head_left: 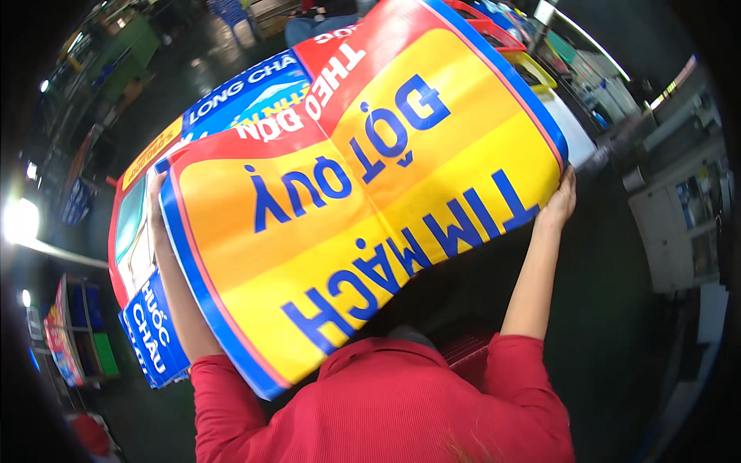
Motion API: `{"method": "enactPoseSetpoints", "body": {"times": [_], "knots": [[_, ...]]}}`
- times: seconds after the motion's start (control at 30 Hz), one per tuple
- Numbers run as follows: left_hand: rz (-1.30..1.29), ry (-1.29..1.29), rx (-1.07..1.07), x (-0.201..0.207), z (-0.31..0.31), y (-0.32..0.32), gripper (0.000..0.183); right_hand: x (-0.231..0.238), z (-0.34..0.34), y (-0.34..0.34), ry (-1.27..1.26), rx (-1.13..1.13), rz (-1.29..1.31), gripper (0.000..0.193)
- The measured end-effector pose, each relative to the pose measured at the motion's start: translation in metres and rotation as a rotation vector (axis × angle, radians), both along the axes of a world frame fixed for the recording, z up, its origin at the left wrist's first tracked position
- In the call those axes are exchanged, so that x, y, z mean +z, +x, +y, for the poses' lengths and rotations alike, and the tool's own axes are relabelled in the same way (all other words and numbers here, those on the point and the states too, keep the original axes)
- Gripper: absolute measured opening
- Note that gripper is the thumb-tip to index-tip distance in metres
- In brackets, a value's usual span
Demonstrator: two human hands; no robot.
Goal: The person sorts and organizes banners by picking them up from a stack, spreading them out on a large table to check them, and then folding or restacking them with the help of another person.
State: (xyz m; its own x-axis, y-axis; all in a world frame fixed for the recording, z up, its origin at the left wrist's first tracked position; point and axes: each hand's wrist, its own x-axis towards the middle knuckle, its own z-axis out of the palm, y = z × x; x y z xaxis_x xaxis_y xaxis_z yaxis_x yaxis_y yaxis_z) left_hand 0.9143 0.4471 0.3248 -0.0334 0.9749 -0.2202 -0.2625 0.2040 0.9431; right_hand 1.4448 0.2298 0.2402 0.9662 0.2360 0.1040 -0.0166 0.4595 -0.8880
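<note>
A large glossy printed banner sheet (370, 208), yellow, orange and red with a blue border, spans the space before me. It bends with a crease through its middle, and its lettering is upside down to me. My right hand (563, 199) is closed on its right edge, with some fingers hidden behind it. At the left edge, my left hand (157, 189) grips the sheet near its upper left corner; most of those fingers are hidden. Beneath and beyond it lie other printed sheets (158, 328) in blue, red and white, partly covered.
Red and yellow plastic trays (532, 73) stand at the far right, beside a white surface (567, 127). Grey cabinets (671, 185) line the right side. A rack (85, 332) is at the left. Beyond the sheets, a person's blue-clad leg (312, 29) and a blue chair (230, 11) show.
</note>
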Motion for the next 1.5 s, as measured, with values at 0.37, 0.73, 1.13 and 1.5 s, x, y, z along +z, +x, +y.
{"method": "enactPoseSetpoints", "body": {"times": [0.37,0.73,1.13,1.5], "knots": [[1.077,0.727,-0.374,-0.078,0.061,0.094,0.028,-0.053,-0.018,0.024,-0.624,-0.237,-0.354,0.026],[0.778,1.126,-0.731,-0.082,-0.134,0.398,0.055,0.022,-0.003,-0.011,-0.390,0.400,-0.361,0.035],[1.061,0.899,-0.225,-0.069,-0.162,0.521,0.031,0.013,0.037,0.132,0.067,1.286,0.051,0.052],[1.057,0.769,-0.067,-0.011,-0.147,0.589,0.034,0.054,0.091,0.203,0.350,1.562,0.128,0.057]]}}
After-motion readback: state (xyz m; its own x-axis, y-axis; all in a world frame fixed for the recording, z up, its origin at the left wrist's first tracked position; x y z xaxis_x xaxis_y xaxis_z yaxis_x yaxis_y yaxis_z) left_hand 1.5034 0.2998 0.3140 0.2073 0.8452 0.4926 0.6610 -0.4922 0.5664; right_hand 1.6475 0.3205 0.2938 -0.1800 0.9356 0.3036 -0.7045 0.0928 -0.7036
